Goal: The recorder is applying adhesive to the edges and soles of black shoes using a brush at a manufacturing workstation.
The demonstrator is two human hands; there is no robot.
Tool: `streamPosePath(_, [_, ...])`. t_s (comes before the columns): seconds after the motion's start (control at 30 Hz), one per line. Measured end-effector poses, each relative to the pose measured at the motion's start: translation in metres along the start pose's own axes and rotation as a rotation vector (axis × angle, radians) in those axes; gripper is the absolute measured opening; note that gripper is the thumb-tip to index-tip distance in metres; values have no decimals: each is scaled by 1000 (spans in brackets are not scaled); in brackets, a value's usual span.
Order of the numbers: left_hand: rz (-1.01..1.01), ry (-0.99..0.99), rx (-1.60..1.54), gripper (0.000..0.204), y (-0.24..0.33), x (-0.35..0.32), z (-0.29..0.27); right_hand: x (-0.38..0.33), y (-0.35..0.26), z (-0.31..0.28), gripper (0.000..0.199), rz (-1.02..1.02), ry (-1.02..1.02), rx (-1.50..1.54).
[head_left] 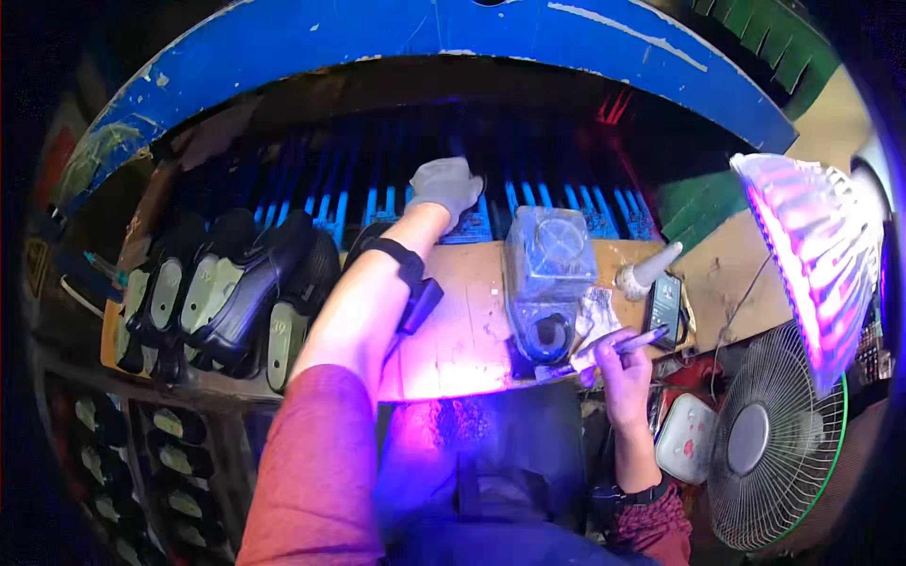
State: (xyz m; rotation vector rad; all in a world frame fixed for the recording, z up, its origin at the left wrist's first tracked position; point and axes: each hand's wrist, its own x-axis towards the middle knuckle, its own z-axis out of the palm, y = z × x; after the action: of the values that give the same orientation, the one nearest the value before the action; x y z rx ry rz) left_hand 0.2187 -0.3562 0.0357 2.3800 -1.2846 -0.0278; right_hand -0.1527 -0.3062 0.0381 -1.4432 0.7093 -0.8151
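Plainly, in the head view, the left hand (445, 189), in a pale grey glove, reached past the far edge of the worktable (453, 325) toward a row of blue-lit slats (377, 206), its fingers looking curled in; whether they had hold of anything could not be told. A curved blue beam (444, 30) bounded the space beyond, with dark room between it and the glove. The bare right hand (623, 377) was at the table's near edge, thumb and fingers closed around a slim brush-like tool (649, 338), which slanted down and leftward, its flat tip just beside a clear lidded box (553, 250) and a dark round-mouthed holder (550, 332). The widest gap on the tabletop lay between the left forearm and that holder. To the left, black shoes (236, 307) with pale insoles crowded up to the near edge, close to the forearm. On the right, a white cone (649, 271) and a black case (665, 309) narrowed the room above the right hand, while a fan (774, 434) and a glowing lamp (802, 255) stood farther out. The left fingertips were hidden, the slats faded into darkness at the back, part of the tool was covered by the right fingers, and the shoes on the lower-left rack (142, 453) were dim, cut off by the fisheye rim.
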Motion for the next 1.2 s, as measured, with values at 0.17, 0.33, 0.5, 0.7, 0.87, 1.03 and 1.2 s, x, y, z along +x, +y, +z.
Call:
streamPosePath(0.17, [-59,22,61,50,9,-7,-4,22,9,-9,4,-113,-61,-122])
streamPosePath(0.33, [-95,-31,182,79,8,-113,-77,37,16,-8,10,-341,-127,-547])
streamPosePath(0.5, [-101,-321,529,95,-20,-197,-84,37,13,-3,17,-402,-224,-677])
streamPosePath(0.7, [-18,-457,505,97,1,-228,-93,35,6,-2,17,-383,-190,-670])
streamPosePath(0.87, [-317,-394,12,113,-11,-203,-134,29,10,-5,18,-426,-148,-685])
streamPosePath(1.03, [-124,263,-224,109,-36,-238,-102,13,30,0,12,-165,56,-346])
streamPosePath(1.2, [633,503,-174,77,-46,-315,-50,-11,41,21,13,-123,160,52])
